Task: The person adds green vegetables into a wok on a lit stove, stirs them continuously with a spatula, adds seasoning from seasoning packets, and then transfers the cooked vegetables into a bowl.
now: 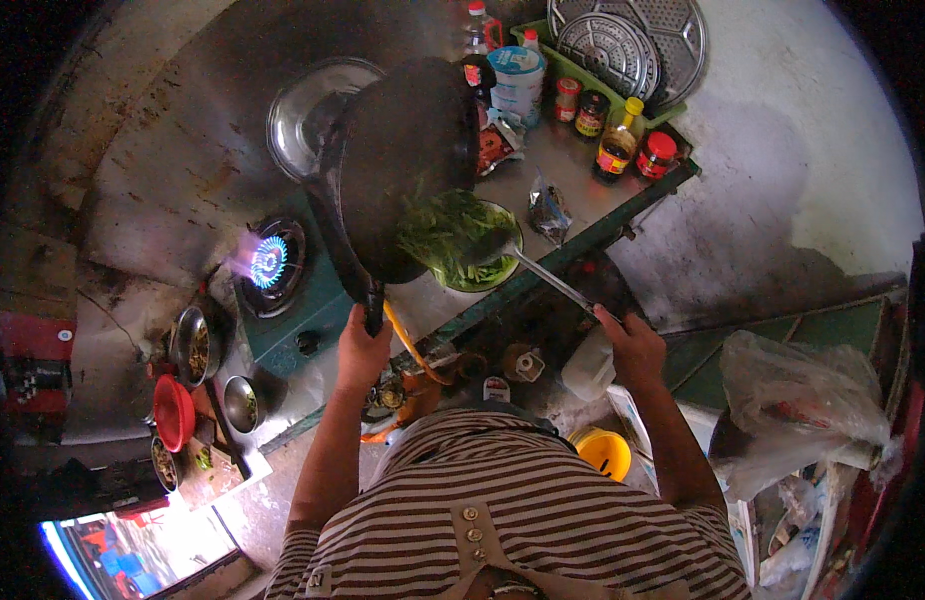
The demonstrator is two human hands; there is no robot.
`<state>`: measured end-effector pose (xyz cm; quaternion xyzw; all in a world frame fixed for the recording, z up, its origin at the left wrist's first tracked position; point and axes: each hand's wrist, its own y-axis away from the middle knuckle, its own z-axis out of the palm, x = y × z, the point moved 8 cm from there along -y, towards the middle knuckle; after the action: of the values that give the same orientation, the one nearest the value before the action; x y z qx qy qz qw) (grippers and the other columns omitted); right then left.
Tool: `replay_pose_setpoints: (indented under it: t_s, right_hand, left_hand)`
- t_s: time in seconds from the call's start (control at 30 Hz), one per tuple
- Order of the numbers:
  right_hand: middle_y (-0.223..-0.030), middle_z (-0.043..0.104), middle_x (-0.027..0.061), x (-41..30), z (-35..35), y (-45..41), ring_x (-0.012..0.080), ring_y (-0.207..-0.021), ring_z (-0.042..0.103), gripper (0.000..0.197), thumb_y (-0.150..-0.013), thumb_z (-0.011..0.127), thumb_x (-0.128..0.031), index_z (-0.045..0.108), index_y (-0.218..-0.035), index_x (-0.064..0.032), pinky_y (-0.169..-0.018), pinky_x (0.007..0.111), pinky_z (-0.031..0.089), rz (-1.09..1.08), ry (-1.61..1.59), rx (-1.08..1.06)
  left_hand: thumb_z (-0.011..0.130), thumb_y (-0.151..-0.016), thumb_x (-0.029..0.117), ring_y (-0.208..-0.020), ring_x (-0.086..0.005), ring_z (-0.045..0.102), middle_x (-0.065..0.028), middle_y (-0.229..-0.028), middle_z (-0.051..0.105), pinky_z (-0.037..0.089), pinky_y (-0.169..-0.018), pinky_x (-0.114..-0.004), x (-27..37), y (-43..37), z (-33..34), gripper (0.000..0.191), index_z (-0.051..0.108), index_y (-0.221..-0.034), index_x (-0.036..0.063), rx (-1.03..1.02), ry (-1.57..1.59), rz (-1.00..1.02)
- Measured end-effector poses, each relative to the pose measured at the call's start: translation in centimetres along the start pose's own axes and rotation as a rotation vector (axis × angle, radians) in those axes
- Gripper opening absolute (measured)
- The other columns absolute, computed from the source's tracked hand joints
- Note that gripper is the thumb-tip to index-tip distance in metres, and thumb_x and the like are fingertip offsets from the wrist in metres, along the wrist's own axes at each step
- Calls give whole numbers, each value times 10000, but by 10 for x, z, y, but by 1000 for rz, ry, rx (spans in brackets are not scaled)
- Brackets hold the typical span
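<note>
My left hand (363, 351) grips the handle of a dark wok (402, 135), which is tipped steeply on its side above the counter. Green leafy vegetables (444, 229) hang at the wok's lower rim and lie in a bowl (511, 225) just below it. In my right hand (633, 349) is the long metal handle of a cooking ladle (556, 279). The dark head of the ladle touches the greens over the bowl. Part of the bowl is hidden behind the wok and the greens.
A gas burner (269, 262) burns with a blue flame at the left. Behind the wok leans a metal lid (282, 124). A sauce bottle (618, 142), jars (657, 154) and a small plastic bag (549, 210) stand along the counter. Bowls and a red basin (174, 412) sit farther left.
</note>
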<state>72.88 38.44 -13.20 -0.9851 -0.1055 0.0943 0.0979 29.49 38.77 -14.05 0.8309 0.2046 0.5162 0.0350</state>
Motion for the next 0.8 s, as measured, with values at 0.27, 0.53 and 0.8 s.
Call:
replay_pose_setpoints:
  t_s: [0.27,0.53,0.8]
  right_hand:
    - [-742,508,71,-13,-22,-5,270,-608,548,540,-804,644,-35,623,-1271,-304,-512,394,446,10,-146,186]
    - [-704,419,68,-63,-8,-45,247,-571,505,633,-754,632,-13,603,-1312,-312,-495,370,429,-230,-42,220]
    - [-702,403,40,-28,-12,-28,229,-567,497,617,-764,607,-1,607,-1305,-298,-460,352,424,-307,52,269]
  left_hand:
    - [640,-863,208,-612,-169,587,-82,-741,600,467,-560,-314,-12,-2,-4,392,529,-1186,16,77,-116,62]
    - [642,-861,185,-664,-186,605,-117,-797,615,480,-597,-334,-6,0,7,335,533,-1142,39,23,7,35]
    - [637,-862,148,-599,-167,575,-86,-743,601,453,-544,-331,5,7,6,317,515,-1126,23,34,-23,-19]
